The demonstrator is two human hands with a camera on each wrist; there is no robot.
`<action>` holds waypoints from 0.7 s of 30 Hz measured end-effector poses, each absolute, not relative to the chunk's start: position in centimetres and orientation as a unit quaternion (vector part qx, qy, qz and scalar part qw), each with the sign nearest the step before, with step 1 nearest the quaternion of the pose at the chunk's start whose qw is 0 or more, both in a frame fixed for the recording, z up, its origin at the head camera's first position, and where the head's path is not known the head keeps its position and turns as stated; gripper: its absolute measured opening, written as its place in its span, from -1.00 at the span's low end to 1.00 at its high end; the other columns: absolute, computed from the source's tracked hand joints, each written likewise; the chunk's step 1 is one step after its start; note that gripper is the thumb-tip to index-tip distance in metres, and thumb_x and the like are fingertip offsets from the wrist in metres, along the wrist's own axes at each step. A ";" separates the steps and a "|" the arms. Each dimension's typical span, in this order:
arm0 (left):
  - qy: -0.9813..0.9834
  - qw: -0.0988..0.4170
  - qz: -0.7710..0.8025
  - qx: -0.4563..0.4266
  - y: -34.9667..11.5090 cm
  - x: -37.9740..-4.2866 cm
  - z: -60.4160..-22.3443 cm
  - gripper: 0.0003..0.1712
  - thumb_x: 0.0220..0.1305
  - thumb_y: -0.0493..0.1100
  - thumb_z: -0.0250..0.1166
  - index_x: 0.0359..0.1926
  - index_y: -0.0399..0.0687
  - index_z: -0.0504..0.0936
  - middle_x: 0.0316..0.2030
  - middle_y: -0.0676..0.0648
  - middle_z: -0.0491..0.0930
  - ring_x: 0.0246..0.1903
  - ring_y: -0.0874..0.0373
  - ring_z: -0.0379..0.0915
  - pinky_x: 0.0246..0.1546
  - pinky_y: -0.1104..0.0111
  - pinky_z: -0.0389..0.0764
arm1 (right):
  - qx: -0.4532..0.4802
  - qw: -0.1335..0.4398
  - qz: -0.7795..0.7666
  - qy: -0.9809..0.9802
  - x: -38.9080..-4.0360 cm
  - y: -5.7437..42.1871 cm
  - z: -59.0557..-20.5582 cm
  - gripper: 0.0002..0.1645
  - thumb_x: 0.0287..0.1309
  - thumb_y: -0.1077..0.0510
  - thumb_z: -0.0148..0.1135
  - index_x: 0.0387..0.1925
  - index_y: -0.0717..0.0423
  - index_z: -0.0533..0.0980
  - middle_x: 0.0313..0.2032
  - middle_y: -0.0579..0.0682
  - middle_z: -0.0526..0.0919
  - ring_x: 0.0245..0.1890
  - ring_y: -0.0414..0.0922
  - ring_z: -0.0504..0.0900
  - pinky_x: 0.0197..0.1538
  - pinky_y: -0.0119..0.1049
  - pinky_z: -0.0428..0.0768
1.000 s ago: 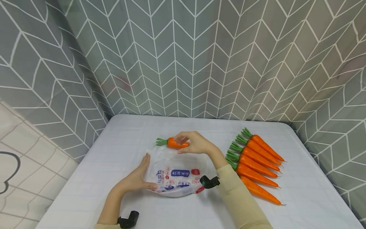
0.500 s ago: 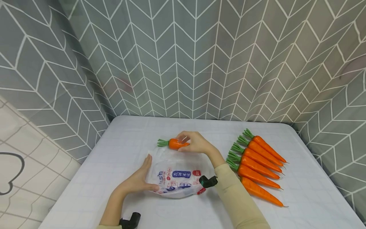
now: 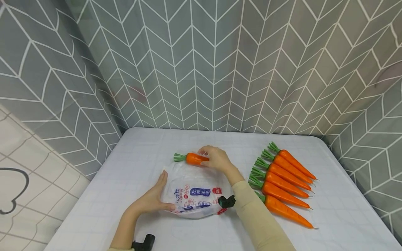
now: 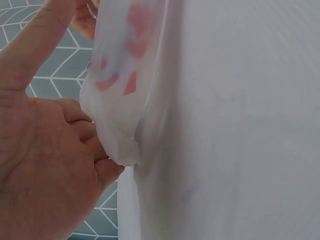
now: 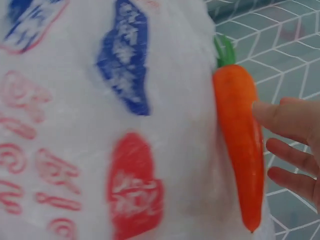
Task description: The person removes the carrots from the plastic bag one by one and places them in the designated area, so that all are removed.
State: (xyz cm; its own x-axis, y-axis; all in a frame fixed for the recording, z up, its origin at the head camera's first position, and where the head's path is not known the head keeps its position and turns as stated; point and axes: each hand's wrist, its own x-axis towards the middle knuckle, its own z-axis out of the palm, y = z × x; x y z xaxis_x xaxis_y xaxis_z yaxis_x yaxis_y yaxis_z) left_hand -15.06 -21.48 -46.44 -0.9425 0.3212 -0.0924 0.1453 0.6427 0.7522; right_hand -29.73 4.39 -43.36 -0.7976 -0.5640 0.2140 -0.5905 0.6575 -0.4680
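A white plastic bag [image 3: 199,205] with blue and red print lies plump on the table; what it holds is hidden. Along its far edge rests a carrot [image 3: 193,158], green top to the left. My right hand [image 3: 218,160] is at the carrot's tip end. In the right wrist view one digit of the right hand [image 5: 295,135] meets the carrot [image 5: 237,135], while other fingers stand apart from it. My left hand [image 3: 152,197] rests along the bag's left side, fingers extended and thumb on the near edge. In the left wrist view its fingertips are partly behind the bag [image 4: 117,120].
Several carrots [image 3: 282,174] lie fanned in a row on the right side of the white-covered table [image 3: 339,209], green tops toward the bag. A grey chevron-patterned curtain [image 3: 213,69] hangs behind and at both sides. White tiling [image 3: 37,174] shows at the left.
My right hand has loosened from the carrot and shifted slightly to the right, uncovering more of it. The carrot and bag stay in place. My left hand holds the same position.
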 end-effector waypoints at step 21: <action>0.899 0.113 0.405 0.123 -21.5 -14.9 -46.4 0.48 -0.14 0.10 0.57 0.45 -0.42 -0.28 0.45 -0.38 -0.44 0.43 -0.28 -0.48 0.36 -0.07 -0.18 | 0.346 0.045 0.159 -0.924 -29.0 3.6 -43.6 -0.44 0.02 0.23 0.41 0.11 -0.02 0.53 -0.05 -0.01 0.66 -0.14 -0.05 0.62 0.02 -0.12 0.57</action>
State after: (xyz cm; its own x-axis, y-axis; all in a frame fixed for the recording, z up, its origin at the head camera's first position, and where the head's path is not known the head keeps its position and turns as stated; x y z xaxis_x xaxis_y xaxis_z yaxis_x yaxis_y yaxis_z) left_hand -14.92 -21.52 -46.37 -0.9444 0.3123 -0.1028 0.1301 0.6422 0.7554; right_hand -28.96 3.59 -43.65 -0.7564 -0.6249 0.1930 -0.6535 0.7098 -0.2629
